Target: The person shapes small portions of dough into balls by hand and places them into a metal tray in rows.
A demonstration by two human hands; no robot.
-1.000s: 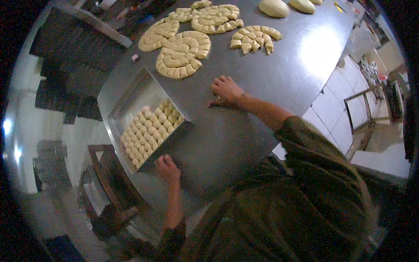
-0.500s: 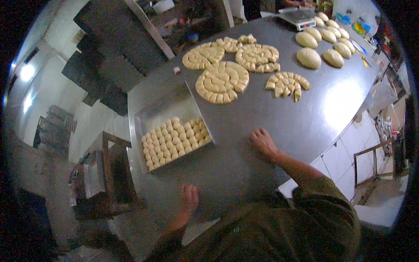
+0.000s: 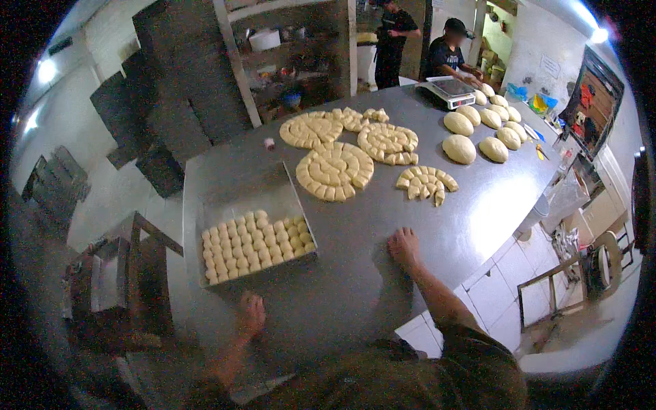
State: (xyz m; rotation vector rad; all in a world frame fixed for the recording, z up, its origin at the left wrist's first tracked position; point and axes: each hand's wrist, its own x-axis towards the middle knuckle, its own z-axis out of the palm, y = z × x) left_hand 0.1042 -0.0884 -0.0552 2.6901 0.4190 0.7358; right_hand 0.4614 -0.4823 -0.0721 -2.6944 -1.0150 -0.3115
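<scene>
My left hand (image 3: 253, 313) is low over the steel table (image 3: 342, 287), just below a metal tray (image 3: 242, 195), its fingers curled. My right hand (image 3: 404, 247) rests on the steel right of the tray, fingers also bent; whatever lies beneath either hand is hidden. Close-packed dough balls (image 3: 242, 249) fill the tray's nearer part. Beyond lie several coils of cut dough (image 3: 333, 171) and a broken arc of cut pieces (image 3: 424, 179).
Rounded dough loaves (image 3: 459, 149), a scale (image 3: 451, 92) and slim tools (image 3: 540, 150) sit toward the back right. Two people (image 3: 388, 44) (image 3: 447, 55) are beyond the table. A wooden stand (image 3: 154, 273) is at left; a frame (image 3: 529, 307) is at right.
The view has tilted up, bringing the two people into sight. Both hands sit lower in the picture than a second ago; my right hand is farther from the tray.
</scene>
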